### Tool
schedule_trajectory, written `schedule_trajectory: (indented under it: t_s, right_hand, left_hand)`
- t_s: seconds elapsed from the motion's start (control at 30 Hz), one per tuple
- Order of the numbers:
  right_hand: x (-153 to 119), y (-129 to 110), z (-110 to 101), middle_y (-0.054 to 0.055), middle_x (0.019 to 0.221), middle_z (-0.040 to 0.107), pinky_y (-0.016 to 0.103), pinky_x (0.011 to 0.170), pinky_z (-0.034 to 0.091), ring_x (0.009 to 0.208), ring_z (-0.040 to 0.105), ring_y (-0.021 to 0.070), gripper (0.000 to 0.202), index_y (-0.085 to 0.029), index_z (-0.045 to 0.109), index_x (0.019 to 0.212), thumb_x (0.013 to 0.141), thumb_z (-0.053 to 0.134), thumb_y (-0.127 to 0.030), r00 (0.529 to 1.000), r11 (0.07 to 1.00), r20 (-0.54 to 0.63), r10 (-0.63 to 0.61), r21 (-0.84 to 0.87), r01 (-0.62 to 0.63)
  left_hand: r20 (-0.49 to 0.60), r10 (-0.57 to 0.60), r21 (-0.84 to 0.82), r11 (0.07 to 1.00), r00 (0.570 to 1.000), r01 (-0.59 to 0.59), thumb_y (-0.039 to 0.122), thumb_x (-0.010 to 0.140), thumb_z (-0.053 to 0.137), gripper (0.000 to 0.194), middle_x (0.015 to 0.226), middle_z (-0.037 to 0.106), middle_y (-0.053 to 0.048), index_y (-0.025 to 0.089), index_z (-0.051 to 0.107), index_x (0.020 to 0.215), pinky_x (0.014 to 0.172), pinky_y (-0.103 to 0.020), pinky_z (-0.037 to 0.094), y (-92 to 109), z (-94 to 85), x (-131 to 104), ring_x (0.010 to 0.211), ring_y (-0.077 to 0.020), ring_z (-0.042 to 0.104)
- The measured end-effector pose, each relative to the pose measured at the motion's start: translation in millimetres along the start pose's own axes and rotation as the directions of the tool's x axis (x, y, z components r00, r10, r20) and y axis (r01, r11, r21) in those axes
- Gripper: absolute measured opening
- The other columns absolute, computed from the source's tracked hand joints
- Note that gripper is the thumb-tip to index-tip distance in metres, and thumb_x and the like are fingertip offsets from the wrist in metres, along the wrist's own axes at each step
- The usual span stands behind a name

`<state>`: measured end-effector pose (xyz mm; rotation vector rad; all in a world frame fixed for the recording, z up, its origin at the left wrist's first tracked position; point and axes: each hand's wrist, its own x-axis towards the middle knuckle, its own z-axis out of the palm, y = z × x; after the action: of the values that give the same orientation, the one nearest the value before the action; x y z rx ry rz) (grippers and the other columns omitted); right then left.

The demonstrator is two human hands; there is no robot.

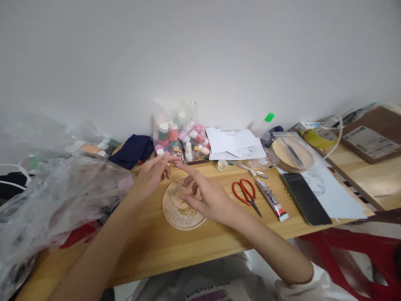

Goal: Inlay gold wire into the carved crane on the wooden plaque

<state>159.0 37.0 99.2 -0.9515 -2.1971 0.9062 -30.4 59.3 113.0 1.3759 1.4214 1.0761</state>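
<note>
A round wooden disc (171, 215) with engraved lines and gold-coloured bits on its face lies flat on the table, partly hidden under my right hand. Above it, my left hand (153, 175) has thumb and forefinger close together; whatever may be between them is too small to make out. My right hand (208, 196) hovers over the disc, its forefinger stretched out to meet the left fingertips and its thumb apart from the other fingers. Nothing shows in the right hand. Red-handled scissors (246, 194) and a glue tube (272, 198) lie to the right.
Small bottles (188, 152) and a bag of colourful jars (169, 131) stand by the wall, near white papers (233, 142). A phone (307, 198) and round wooden pieces (291, 154) are on the right. Crumpled clear plastic (65, 196) covers the left side; a cardboard box (376, 133) lies far right.
</note>
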Motion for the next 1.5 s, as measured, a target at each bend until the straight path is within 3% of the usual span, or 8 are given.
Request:
schedule_trajectory:
  t_s: [0.17,0.33,0.53,0.8,0.97,1.13,1.3,1.5]
  right_hand:
    - [12.1,-1.7,4.8,0.012,0.118,0.062,0.04,0.086,0.052,0.104,0.061,0.0248,0.046,-0.02,0.046,0.136,0.091,0.055,-0.02,0.996,0.985,0.027,-0.088,-0.144,0.091]
    - [6.0,6.1,2.6,0.013,0.104,0.063,0.04,0.082,0.053,0.095,0.062,0.0249,0.032,-0.014,0.057,0.124,0.093,0.051,-0.022,0.995,0.968,-0.066,-0.071,-0.246,0.052]
    - [-6.5,7.1,-9.7,0.005,0.091,0.069,0.028,0.071,0.051,0.077,0.064,0.015,0.033,-0.019,0.059,0.122,0.093,0.045,-0.013,0.964,0.997,-0.253,-0.078,-0.017,0.076]
    - [-22.9,2.4,-26.2,0.0,0.077,0.068,0.024,0.062,0.049,0.07,0.065,0.0113,0.015,-0.02,0.058,0.106,0.093,0.052,-0.017,0.919,0.983,-0.393,0.028,0.179,0.046]
    - [-27.4,4.2,-29.6,0.0,0.077,0.072,0.021,0.06,0.05,0.069,0.068,0.0103,0.017,-0.018,0.061,0.107,0.092,0.054,-0.014,0.905,0.989,-0.425,-0.039,0.112,0.096]
    - [-34.7,3.6,-26.4,0.004,0.091,0.076,0.023,0.068,0.053,0.077,0.071,0.0127,0.019,-0.018,0.067,0.105,0.093,0.055,-0.012,0.897,0.986,-0.419,-0.144,-0.133,0.097]
    - [-42.4,3.0,-16.1,0.008,0.086,0.074,0.027,0.067,0.051,0.078,0.068,0.0174,0.024,-0.014,0.068,0.108,0.097,0.046,-0.012,0.944,0.898,-0.252,-0.212,-0.43,0.087]
    - [-48.6,-1.8,-3.2,0.007,0.08,0.073,0.026,0.064,0.049,0.072,0.066,0.0166,0.015,-0.014,0.067,0.089,0.096,0.053,-0.017,0.945,0.903,-0.256,-0.204,-0.422,0.08]
  left_hand:
    - [0.024,0.054,-0.006,0.999,0.998,-0.054,0.068,0.084,0.055,0.052,0.071,0.06,-0.002,0.02,0.074,0.092,0.05,-0.026,0.03,2.5,7.2,1.5,0.057,-0.0117,0.043]
    - [0.076,0.093,-0.048,0.995,0.993,-0.09,0.07,0.085,0.052,0.057,0.063,0.05,0.0,0.019,0.073,0.094,0.048,-0.026,0.031,7.4,17.8,5.8,0.052,-0.0108,0.04]
    - [0.09,0.254,-0.133,0.961,0.963,-0.242,0.068,0.089,0.048,0.054,0.082,0.067,-0.005,0.023,0.073,0.104,0.055,-0.028,0.042,20.3,26.7,0.9,0.063,-0.0138,0.053]
    - [-0.094,0.546,-0.15,0.819,0.832,-0.554,0.049,0.097,0.051,0.029,0.11,0.071,-0.001,0.037,0.073,0.111,0.062,-0.036,0.045,25.3,20.5,-35.8,0.082,-0.0206,0.062]
    - [-0.152,0.539,-0.056,0.832,0.829,-0.551,0.046,0.098,0.048,0.028,0.113,0.069,0.002,0.042,0.071,0.114,0.062,-0.037,0.045,16.7,15.3,-56.1,0.084,-0.0197,0.06]
    - [-0.19,0.506,0.005,0.857,0.841,-0.515,0.042,0.099,0.047,0.029,0.112,0.07,0.002,0.041,0.07,0.117,0.063,-0.036,0.046,0.1,14.4,-77.8,0.086,-0.0193,0.06]
    - [-0.214,0.483,0.099,0.875,0.849,-0.473,0.033,0.099,0.049,0.029,0.109,0.069,0.002,0.037,0.067,0.122,0.066,-0.032,0.046,-17.8,14.4,-103.4,0.085,-0.016,0.06]
    - [-0.291,0.407,0.209,0.91,0.866,-0.357,0.025,0.096,0.054,0.026,0.102,0.069,0.001,0.03,0.069,0.117,0.079,-0.031,0.046,-35.3,9.7,-131.8,0.09,-0.0164,0.061]
